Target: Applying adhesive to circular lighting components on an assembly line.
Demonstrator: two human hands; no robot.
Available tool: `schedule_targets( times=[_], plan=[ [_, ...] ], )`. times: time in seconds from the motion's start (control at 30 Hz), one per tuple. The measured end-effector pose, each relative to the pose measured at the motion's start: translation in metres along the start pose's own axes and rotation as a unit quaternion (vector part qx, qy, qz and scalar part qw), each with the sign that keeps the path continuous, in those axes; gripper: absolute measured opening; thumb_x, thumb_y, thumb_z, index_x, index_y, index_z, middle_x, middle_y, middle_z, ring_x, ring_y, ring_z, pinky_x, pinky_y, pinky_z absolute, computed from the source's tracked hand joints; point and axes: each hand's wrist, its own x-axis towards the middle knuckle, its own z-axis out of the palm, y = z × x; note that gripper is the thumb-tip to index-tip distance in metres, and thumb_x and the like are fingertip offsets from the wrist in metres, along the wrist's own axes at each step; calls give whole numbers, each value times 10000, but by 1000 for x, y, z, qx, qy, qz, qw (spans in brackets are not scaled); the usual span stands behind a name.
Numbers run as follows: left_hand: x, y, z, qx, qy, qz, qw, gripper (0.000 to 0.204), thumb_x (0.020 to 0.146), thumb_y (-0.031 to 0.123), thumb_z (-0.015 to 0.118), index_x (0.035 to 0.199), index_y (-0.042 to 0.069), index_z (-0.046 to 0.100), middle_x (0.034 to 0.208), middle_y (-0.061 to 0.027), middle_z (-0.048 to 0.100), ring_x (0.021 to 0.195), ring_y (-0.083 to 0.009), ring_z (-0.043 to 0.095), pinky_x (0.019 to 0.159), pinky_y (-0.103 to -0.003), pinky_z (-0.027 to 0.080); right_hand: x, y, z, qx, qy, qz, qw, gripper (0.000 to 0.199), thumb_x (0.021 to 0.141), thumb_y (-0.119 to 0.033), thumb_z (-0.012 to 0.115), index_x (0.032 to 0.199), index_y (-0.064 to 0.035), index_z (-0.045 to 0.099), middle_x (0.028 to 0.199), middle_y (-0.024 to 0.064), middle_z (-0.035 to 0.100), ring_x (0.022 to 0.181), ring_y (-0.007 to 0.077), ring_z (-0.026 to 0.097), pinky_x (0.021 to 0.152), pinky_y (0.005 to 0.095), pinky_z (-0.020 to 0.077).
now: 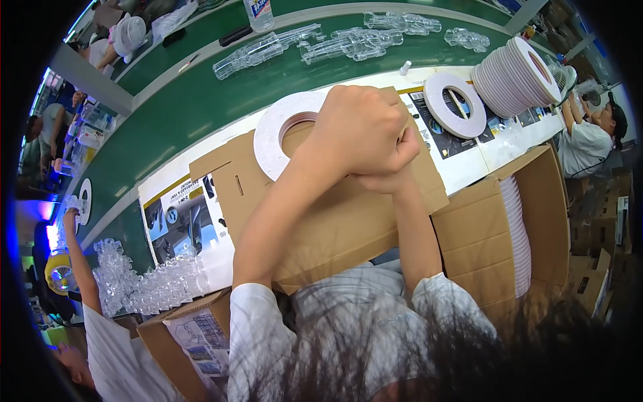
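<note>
both hands, left hand (358,127) and right hand (388,175), fingers clenched together above a cardboard sheet (335,221).

Brown cartons (482,228), printed sheets (181,214)

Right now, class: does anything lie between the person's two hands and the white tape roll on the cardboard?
Nothing visible does. The left hand lies against the white tape roll on the cardboard sheet; the right hand is tucked beneath the left.

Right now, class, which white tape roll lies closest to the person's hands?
The big roll on the cardboard sheet, just left of the left hand. The single roll lies farther right, and the stack farther still.
</note>
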Motion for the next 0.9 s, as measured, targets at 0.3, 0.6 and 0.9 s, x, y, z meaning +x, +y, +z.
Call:
schedule_targets(
  times=[0.3, 0.6, 0.9],
  plan=[
    [-6, -7, 7, 15, 11, 10, 1000, 199, 596, 191, 616, 462, 79, 522, 474, -45, 488, 418, -225, 491, 375, -336, 366, -1, 1, -1, 16, 16, 16, 1000, 537, 648, -128, 851, 1086, -37, 554, 1027, 56, 634, 942, 178, 625, 773, 329, 517],
    [-5, -10, 10, 10, 8, 7, 1000, 202, 584, 183, 604, 450, 65, 508, 450, -57, 474, 392, -235, 463, 368, -338, 357, 2, 2, 0, 27, 12, 17, 999, 519, 638, -133, 850, 1070, -38, 580, 1010, 62, 658, 928, 179, 637, 777, 330, 525],
    [-5, -12, 8, 10, 5, 9, 1000, 228, 605, 184, 602, 440, 66, 500, 450, -47, 468, 394, -226, 462, 369, -330, 355, 5, 4, -3, -9, -3, -2, 1000, 487, 644, -130, 840, 1052, -48, 587, 999, 61, 651, 918, 165, 632, 749, 326, 523]
  ],
)
